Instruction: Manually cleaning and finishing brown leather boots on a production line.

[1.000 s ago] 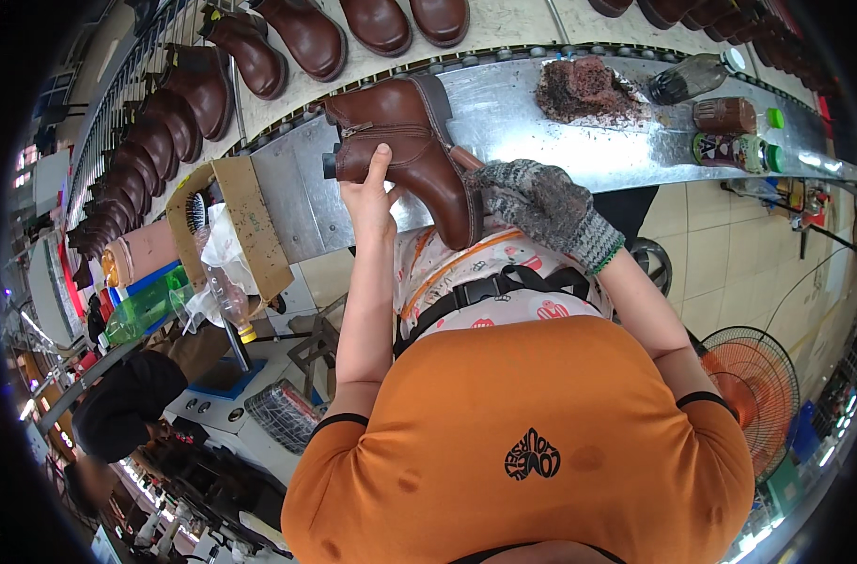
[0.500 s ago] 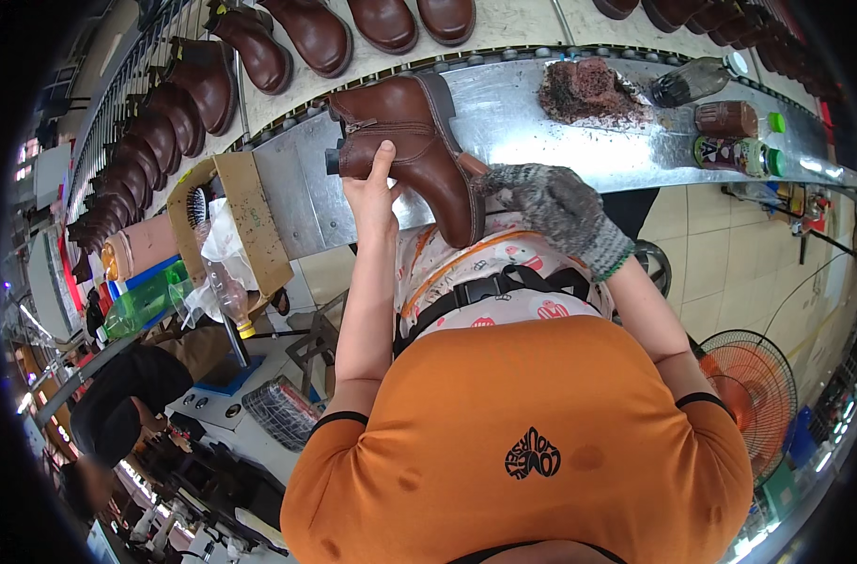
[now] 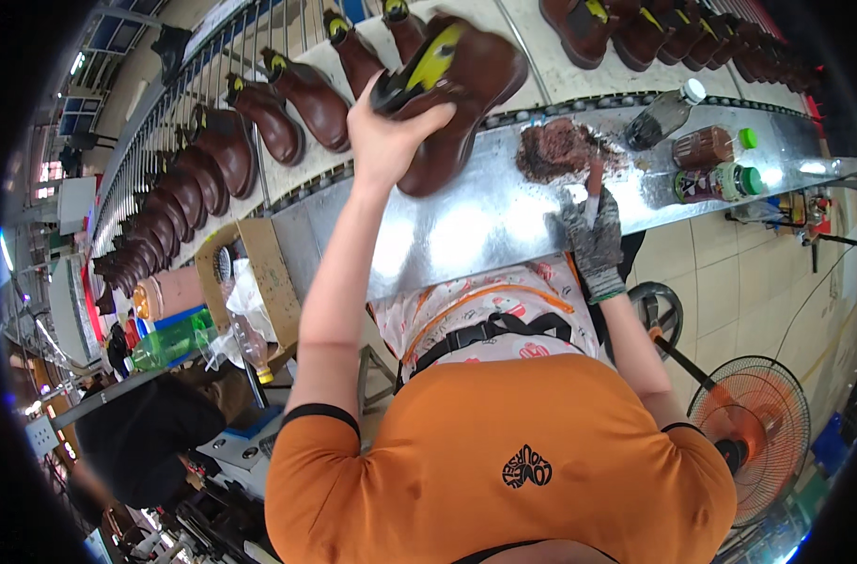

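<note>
At the counter (image 3: 414,244), the left hand (image 3: 391,136) grips a boot (image 3: 490,80) by its collar, perhaps freeing the foot, while the right hand (image 3: 593,240) pinches a tool (image 3: 594,180), a heap (image 3: 553,148) just beyond its fingers.

White glare on metal bench (image 3: 438,240), boot (image 3: 492,68) blurred, picture edges dark
</note>
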Demonstrator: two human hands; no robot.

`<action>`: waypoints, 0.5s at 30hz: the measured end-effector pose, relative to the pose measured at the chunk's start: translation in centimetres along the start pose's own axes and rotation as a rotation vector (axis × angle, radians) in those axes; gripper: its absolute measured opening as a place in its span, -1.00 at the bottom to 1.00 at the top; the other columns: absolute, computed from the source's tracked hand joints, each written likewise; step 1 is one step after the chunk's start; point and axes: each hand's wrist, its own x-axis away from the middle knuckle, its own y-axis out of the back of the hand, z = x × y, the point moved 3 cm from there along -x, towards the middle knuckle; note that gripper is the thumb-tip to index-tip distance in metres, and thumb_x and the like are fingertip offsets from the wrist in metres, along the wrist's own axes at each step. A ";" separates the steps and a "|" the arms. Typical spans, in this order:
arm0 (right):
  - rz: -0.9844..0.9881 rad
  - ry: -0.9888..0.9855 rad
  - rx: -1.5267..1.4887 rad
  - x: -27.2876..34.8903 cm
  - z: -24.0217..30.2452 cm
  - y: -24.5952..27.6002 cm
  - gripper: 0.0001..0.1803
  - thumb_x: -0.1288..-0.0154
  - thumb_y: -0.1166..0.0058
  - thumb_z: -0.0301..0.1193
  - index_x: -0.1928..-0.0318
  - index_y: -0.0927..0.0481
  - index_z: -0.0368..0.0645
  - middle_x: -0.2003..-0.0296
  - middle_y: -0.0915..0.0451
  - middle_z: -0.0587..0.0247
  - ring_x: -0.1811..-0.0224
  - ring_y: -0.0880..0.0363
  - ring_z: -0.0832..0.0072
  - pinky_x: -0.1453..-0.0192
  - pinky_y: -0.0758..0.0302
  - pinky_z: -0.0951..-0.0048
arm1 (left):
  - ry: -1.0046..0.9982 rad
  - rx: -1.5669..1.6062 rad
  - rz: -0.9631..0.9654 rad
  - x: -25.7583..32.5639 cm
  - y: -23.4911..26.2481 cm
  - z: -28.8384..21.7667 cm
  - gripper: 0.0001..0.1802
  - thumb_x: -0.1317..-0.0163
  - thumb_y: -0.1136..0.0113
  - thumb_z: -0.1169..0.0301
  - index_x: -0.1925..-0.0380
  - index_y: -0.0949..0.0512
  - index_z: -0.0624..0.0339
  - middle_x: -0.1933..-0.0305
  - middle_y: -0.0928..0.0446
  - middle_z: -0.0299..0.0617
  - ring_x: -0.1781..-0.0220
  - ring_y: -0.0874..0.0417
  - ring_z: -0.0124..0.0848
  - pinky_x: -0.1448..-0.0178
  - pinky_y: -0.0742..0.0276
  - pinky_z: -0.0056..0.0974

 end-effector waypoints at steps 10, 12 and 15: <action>-0.011 0.265 0.399 -0.1 -5.2 -1.9 -0.50 -0.06 -0.14 -0.23 0.04 -0.42 -0.27 0.19 -0.45 -0.07 0.16 -0.44 0.03 0.07 -0.40 0.13 | -0.497 -0.781 0.782 -21.0 -12.8 3.4 -0.50 0.27 -0.36 0.48 0.18 -0.54 0.06 0.32 -0.60 -0.10 0.23 -0.61 -0.12 0.11 -0.51 -0.19; 0.062 0.099 0.257 -0.1 -4.7 -1.9 -0.50 -0.09 -0.11 -0.22 0.00 -0.42 -0.24 0.20 -0.44 -0.07 0.14 -0.43 0.04 0.08 -0.40 0.12 | -0.464 -0.984 0.800 -22.5 -13.0 9.4 -0.55 0.24 -0.28 0.55 0.20 -0.54 0.06 0.17 -0.58 -0.10 0.12 -0.58 -0.10 0.03 -0.49 -0.17; 0.053 0.193 0.372 -0.1 -5.7 -2.2 -0.50 -0.12 -0.07 -0.15 0.00 -0.43 -0.21 0.17 -0.43 -0.03 0.12 -0.43 0.07 0.08 -0.42 0.14 | -0.379 -0.938 0.705 -23.5 -14.3 11.3 -0.51 0.21 -0.13 0.65 0.16 -0.56 0.05 -0.12 -0.43 -0.01 -0.13 -0.44 -0.06 -0.17 -0.39 -0.16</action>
